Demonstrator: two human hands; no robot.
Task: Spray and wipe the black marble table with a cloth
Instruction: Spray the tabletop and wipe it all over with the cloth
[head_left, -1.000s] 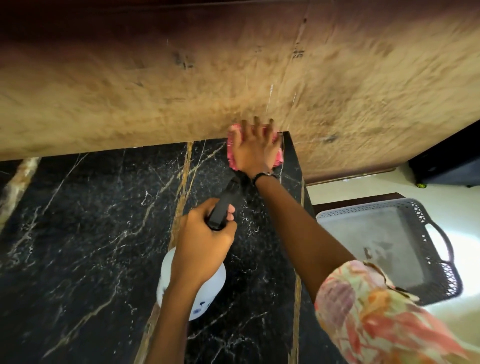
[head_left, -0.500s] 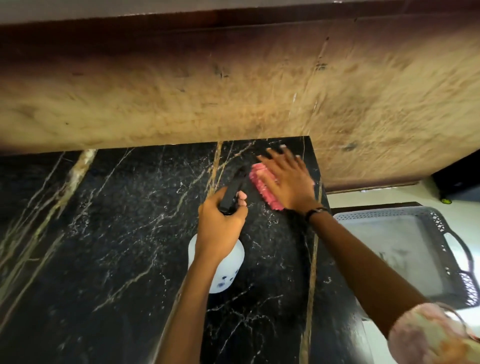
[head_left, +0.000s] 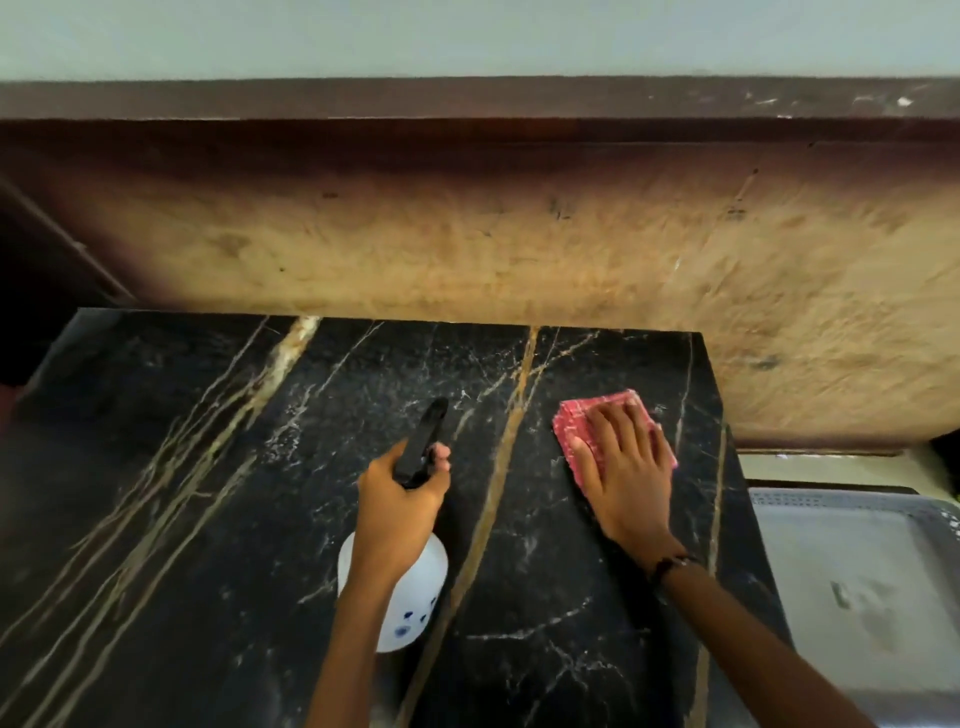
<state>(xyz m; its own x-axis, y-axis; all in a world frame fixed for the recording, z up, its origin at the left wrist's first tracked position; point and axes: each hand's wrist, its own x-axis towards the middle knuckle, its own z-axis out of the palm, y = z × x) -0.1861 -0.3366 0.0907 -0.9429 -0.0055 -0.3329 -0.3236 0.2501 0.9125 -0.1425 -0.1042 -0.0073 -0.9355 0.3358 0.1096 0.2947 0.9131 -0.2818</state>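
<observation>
The black marble table with gold and white veins fills the lower view. My left hand grips the black trigger head of a white spray bottle, held over the table's middle with the nozzle aimed away from me. My right hand lies flat, fingers spread, pressing a folded pink cloth onto the table near its right edge. Much of the cloth is hidden under the palm.
A tan and brown wall panel stands directly behind the table's far edge. A grey plastic basket sits on the floor to the right of the table. The table's right edge runs just beside my right wrist.
My right hand has dragged the pink cloth back from the far right corner toward me. The view has pulled back, showing more wall and table. The left hand still holds the bottle.
</observation>
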